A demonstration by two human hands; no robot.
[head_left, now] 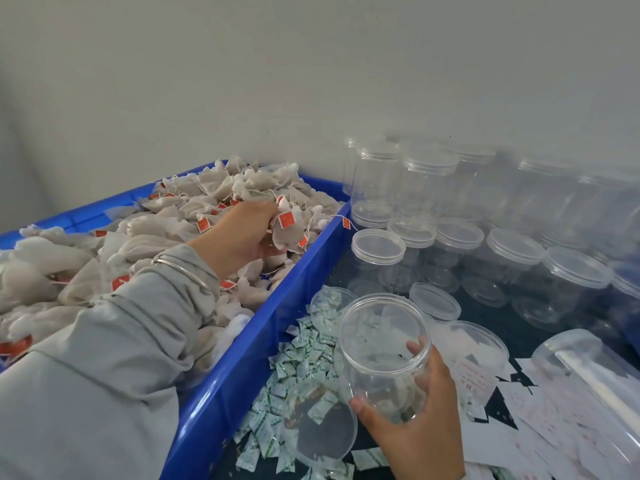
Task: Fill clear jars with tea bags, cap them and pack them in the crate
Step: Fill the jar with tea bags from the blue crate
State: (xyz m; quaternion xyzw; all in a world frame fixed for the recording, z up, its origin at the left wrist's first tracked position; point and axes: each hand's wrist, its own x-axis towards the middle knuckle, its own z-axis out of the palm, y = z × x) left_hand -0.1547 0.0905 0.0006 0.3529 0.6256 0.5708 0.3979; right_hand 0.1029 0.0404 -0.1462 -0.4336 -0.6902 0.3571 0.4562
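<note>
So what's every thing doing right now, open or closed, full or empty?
Left hand: grips tea bags.
Right hand: holds a jar.
Held jar: open, tilted, no tea bags inside.
Blue bin: heaped with tea bags.
Back jars: capped, empty.
Loose lid: lying on the table.

— On the dark glossy tabletop (498, 308)?
— Long blue plastic crate (242, 358) at left, capped clear plastic jars (512, 258) behind, small green-and-white sachets (298, 362) scattered beside the crate, white paper slips (540, 410) at right.
</note>
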